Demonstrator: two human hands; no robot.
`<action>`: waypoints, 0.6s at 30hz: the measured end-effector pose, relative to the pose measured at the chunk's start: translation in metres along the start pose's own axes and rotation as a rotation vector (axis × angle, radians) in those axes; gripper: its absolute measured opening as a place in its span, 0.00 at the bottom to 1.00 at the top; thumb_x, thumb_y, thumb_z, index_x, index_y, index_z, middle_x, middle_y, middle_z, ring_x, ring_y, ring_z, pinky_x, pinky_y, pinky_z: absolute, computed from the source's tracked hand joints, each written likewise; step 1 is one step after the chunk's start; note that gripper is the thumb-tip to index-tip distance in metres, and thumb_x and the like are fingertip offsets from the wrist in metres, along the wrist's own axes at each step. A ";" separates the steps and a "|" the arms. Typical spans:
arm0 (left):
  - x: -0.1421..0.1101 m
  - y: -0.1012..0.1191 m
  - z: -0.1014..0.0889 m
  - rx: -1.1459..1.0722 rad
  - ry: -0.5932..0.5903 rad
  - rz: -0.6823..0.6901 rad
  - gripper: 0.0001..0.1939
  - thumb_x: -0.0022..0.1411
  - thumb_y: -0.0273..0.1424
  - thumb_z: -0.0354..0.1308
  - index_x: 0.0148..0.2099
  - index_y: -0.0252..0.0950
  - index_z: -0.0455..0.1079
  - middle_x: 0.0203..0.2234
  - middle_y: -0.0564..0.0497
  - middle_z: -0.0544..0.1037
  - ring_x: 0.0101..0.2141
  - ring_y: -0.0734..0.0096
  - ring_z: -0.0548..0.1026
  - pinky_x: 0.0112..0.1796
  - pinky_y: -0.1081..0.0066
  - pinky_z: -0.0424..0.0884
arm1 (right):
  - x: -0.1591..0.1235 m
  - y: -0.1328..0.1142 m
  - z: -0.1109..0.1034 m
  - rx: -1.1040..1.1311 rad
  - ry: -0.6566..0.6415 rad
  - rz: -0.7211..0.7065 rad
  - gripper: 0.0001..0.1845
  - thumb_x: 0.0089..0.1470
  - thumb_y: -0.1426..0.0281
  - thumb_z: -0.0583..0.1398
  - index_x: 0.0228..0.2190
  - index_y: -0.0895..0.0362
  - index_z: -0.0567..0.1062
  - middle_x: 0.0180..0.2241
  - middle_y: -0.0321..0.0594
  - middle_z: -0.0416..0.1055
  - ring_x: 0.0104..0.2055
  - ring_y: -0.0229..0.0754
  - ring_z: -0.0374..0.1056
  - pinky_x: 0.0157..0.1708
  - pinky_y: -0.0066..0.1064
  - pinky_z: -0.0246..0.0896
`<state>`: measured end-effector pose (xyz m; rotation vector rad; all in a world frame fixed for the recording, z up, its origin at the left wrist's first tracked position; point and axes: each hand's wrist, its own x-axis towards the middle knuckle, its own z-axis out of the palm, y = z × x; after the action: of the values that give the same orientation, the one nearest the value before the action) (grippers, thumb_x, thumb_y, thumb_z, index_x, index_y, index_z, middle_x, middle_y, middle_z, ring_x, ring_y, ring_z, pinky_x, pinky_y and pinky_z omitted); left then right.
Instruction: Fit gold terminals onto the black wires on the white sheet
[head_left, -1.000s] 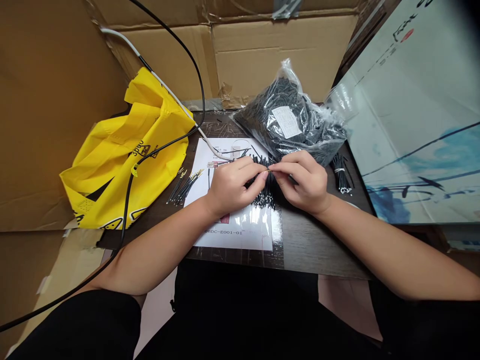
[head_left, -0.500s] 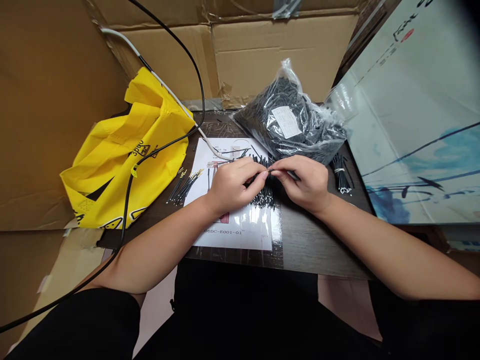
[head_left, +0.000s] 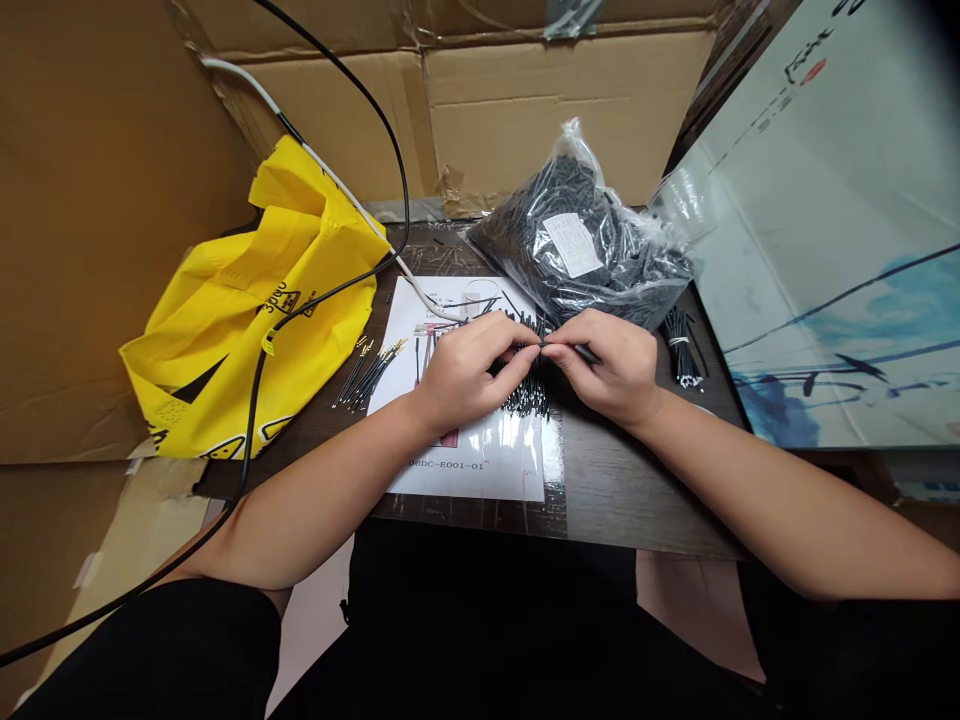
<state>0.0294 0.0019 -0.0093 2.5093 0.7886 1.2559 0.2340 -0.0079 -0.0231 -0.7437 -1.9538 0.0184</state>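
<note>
My left hand [head_left: 466, 370] and my right hand [head_left: 604, 365] meet fingertip to fingertip above a white printed sheet [head_left: 480, 450] on a dark wooden table [head_left: 622, 490]. Both pinch a thin black wire piece [head_left: 541, 347] between thumb and forefinger; its far end sticks out past my right hand. Under the hands lies a heap of short black wires [head_left: 531, 395]. A separate row of black wires with gold tips [head_left: 370, 370] lies left of the sheet.
A clear plastic bag of black tube pieces [head_left: 581, 250] sits behind the hands. A tied wire bundle [head_left: 682, 345] lies at the right. A yellow bag [head_left: 247, 310] is at the left, crossed by a black cable [head_left: 255, 400]. Cardboard walls [head_left: 525, 110] surround the table.
My two hands have shifted only slightly; the pinching fingertips have drawn a little closer together over the wire heap.
</note>
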 end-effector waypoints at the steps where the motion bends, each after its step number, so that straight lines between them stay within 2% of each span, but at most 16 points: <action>1: 0.000 0.000 0.000 0.004 0.003 0.002 0.04 0.64 0.29 0.59 0.41 0.36 0.73 0.29 0.52 0.77 0.29 0.79 0.71 0.33 0.75 0.68 | 0.000 0.000 0.000 0.003 0.002 -0.001 0.03 0.59 0.69 0.62 0.34 0.55 0.75 0.29 0.37 0.76 0.31 0.35 0.71 0.33 0.29 0.68; 9: 0.000 -0.001 0.001 0.001 0.006 0.009 0.03 0.63 0.27 0.61 0.41 0.35 0.73 0.31 0.51 0.78 0.33 0.79 0.74 0.35 0.75 0.69 | -0.002 -0.003 0.000 -0.001 -0.002 0.044 0.04 0.55 0.72 0.66 0.30 0.58 0.75 0.26 0.35 0.76 0.27 0.34 0.71 0.29 0.26 0.63; 15: -0.001 0.000 0.001 -0.013 0.015 0.019 0.03 0.63 0.28 0.61 0.40 0.35 0.74 0.30 0.51 0.78 0.33 0.79 0.73 0.35 0.75 0.69 | 0.000 -0.007 -0.002 -0.005 0.013 0.089 0.08 0.56 0.70 0.65 0.26 0.58 0.74 0.21 0.31 0.73 0.21 0.29 0.65 0.23 0.24 0.57; 18: -0.001 0.002 0.000 -0.012 0.036 0.009 0.04 0.63 0.28 0.61 0.40 0.34 0.74 0.30 0.52 0.77 0.32 0.79 0.72 0.35 0.76 0.69 | 0.003 -0.011 -0.003 0.043 0.006 0.128 0.06 0.56 0.69 0.65 0.28 0.58 0.75 0.22 0.31 0.73 0.21 0.29 0.64 0.23 0.23 0.57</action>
<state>0.0301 -0.0005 -0.0088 2.4898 0.7767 1.3085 0.2298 -0.0164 -0.0156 -0.8382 -1.8914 0.1352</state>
